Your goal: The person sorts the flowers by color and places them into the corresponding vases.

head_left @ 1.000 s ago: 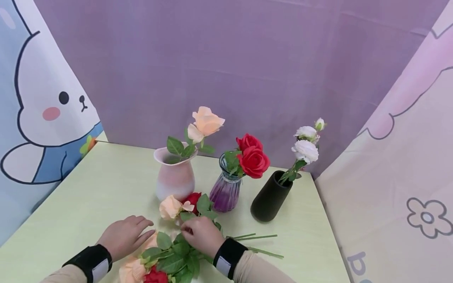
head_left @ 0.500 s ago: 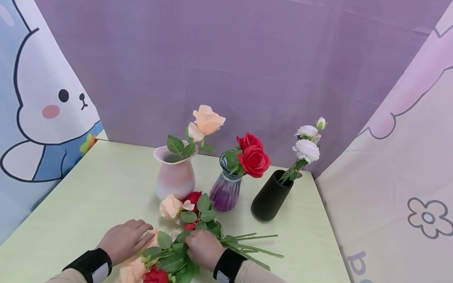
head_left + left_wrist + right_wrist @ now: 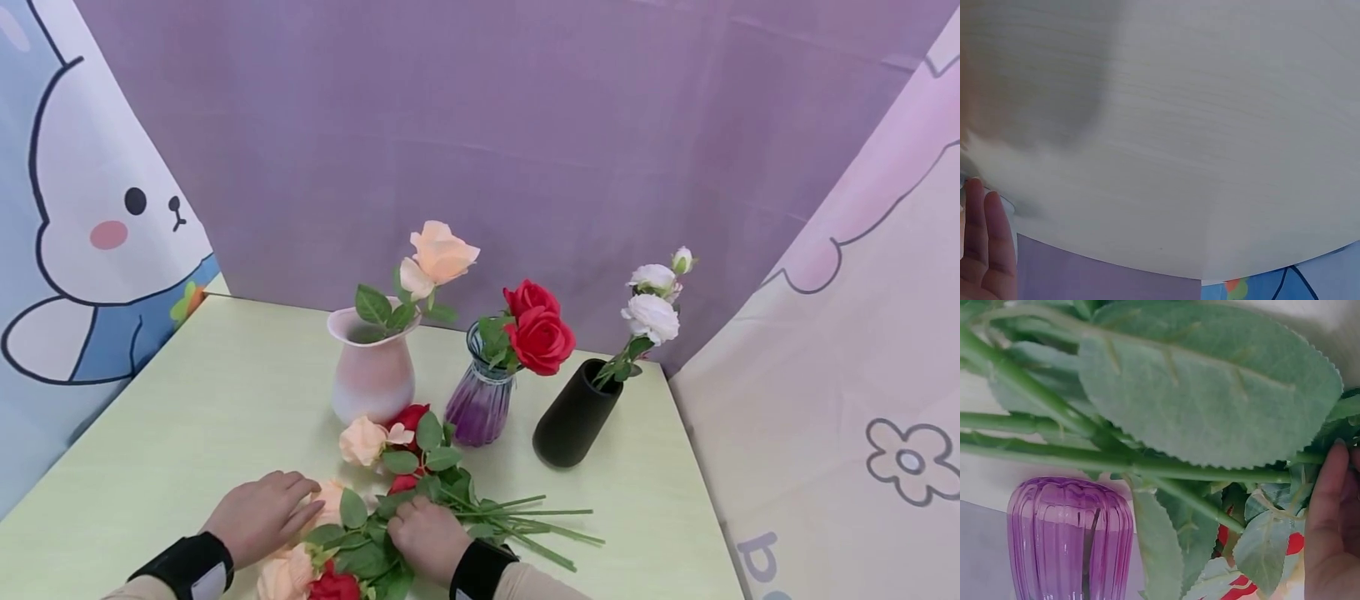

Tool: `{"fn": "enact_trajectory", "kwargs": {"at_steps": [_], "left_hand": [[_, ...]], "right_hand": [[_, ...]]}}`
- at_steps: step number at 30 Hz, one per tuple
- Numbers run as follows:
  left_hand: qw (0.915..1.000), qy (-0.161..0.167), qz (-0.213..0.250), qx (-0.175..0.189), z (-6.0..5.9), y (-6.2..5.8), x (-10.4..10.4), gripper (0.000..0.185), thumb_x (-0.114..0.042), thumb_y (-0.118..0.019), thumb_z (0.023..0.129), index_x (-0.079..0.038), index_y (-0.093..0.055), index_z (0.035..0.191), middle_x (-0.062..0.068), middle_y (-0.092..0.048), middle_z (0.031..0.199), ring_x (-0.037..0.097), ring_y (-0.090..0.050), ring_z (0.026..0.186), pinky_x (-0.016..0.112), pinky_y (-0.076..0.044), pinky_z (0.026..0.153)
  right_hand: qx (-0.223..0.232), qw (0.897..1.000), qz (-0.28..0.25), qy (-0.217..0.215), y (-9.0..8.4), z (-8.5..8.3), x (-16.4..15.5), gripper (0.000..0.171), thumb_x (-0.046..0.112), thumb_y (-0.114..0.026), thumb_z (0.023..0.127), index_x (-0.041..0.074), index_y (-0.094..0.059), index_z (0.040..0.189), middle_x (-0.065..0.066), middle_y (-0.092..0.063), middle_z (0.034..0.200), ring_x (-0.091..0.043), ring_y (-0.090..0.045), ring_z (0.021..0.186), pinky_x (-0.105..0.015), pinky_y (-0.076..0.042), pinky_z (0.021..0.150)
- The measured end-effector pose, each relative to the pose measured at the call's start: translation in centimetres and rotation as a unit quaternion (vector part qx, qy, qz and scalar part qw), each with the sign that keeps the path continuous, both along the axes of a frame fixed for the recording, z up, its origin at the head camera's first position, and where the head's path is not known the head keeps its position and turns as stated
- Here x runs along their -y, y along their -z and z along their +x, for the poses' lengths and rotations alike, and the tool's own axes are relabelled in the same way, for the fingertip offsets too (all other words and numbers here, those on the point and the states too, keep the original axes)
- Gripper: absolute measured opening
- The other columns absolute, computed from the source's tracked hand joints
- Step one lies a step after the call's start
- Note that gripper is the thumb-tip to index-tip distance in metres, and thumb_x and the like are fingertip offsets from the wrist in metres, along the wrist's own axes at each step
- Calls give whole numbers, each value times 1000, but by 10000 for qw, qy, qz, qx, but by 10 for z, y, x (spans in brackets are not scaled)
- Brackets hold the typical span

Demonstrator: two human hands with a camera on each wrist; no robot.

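A heap of loose artificial roses (image 3: pixel 390 500) lies at the table's near edge, with peach and red heads, green leaves and long stems (image 3: pixel 540 529) pointing right. My right hand (image 3: pixel 427 537) sits knuckles-up on the leafy middle of the heap, fingers curled down around the stems. In the right wrist view its fingers (image 3: pixel 1329 525) lie against the leaves (image 3: pixel 1210 381) and stems. My left hand (image 3: pixel 258 515) rests flat, fingers straight, touching a peach rose (image 3: pixel 327 497). Only the fingertips (image 3: pixel 982 250) and bare tabletop show in the left wrist view.
Three vases stand behind the heap: a pink one (image 3: pixel 372 375) with a peach rose, a purple glass one (image 3: pixel 477 408) (image 3: pixel 1069 540) with red roses, and a black one (image 3: pixel 576 412) with white roses. Fabric backdrops close in the pale green table (image 3: pixel 187 400) on three sides.
My right hand has drawn back toward me along the heap, and the stems and leaves have shifted and spread with it. The left hand has slid back slightly.
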State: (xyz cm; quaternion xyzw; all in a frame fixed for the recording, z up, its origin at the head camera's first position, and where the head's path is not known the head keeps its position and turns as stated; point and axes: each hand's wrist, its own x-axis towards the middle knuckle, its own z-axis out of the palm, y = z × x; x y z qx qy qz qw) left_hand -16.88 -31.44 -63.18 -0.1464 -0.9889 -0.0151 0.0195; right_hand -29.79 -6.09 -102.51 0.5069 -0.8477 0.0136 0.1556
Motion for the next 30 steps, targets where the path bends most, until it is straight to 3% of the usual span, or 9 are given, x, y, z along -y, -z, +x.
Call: {"fn": "enact_trajectory", "kwargs": {"at_steps": [6, 11, 15, 17, 19, 25, 27, 29, 30], "left_hand": [[9998, 12, 48, -189, 1, -7, 7, 39, -63, -48, 97, -31, -69, 104, -12, -67, 97, 14, -65, 90, 36, -56, 75], [9995, 19, 15, -321, -4, -14, 8, 35, -57, -54, 96, -27, -70, 104, -9, -68, 97, 16, -66, 89, 38, -57, 74], [9988, 126, 150, -438, -22, 26, 31, 38, -64, -48, 96, -35, -67, 110, -11, -68, 102, 16, -67, 92, 42, -57, 75], [9961, 345, 295, -755, -32, 52, 47, 36, -66, -46, 96, -40, -64, 112, -14, -66, 103, 12, -65, 93, 38, -56, 74], [9944, 460, 350, -884, -37, 67, 55, 36, -67, -43, 96, -42, -63, 113, -14, -65, 103, 12, -64, 91, 39, -56, 72], [9977, 300, 63, -600, -43, 66, 54, 36, -62, -53, 94, -33, -67, 110, -9, -67, 100, 19, -66, 88, 44, -55, 67], [9956, 314, 64, -879, -51, 89, 64, 32, -63, -55, 93, -39, -65, 111, -13, -66, 98, 16, -65, 86, 45, -54, 62], [9909, 534, 102, -1233, -68, 134, 89, 31, -64, -53, 93, -44, -60, 117, -17, -64, 102, 12, -64, 87, 43, -52, 58], [9897, 583, 213, -1286, -72, 145, 95, 30, -64, -52, 93, -48, -58, 117, -19, -62, 103, 11, -63, 88, 45, -51, 58]], "right_hand": [[119, 9990, -402, -168, -30, 5, -3, 11, 27, -54, 89, 31, -63, 93, 6, -59, 92, -20, -53, 81, -40, -48, 71], [458, 9977, -494, -116, -93, 25, -7, 12, 27, -55, 85, 30, -63, 94, 7, -58, 91, -17, -54, 85, -35, -48, 72], [533, 9970, -550, -69, -129, 33, -12, 20, 27, -60, 80, 29, -63, 100, 8, -58, 93, -15, -56, 90, -34, -50, 76], [559, 9957, -719, -145, -138, 32, -13, 24, 26, -63, 77, 29, -63, 100, 9, -58, 93, -14, -57, 92, -34, -51, 78], [587, 9944, -856, -208, -145, 31, -14, 27, 25, -65, 74, 30, -64, 101, 10, -58, 94, -12, -57, 93, -33, -51, 80], [639, 9929, -980, -205, -154, 27, -14, 35, 24, -59, 77, 31, -64, 111, 14, -60, 100, -8, -57, 97, -30, -48, 89], [665, 9914, -1115, -169, -157, 25, -15, 35, 23, -57, 79, 31, -63, 113, 15, -60, 102, -7, -56, 98, -30, -47, 91], [678, 9896, -1262, -149, -165, 23, -16, 34, 22, -56, 80, 31, -63, 112, 16, -60, 103, -7, -57, 97, -30, -47, 90], [673, 9886, -1340, -142, -171, 23, -17, 35, 21, -54, 81, 31, -63, 113, 16, -61, 104, -7, -57, 98, -29, -48, 91]]}}
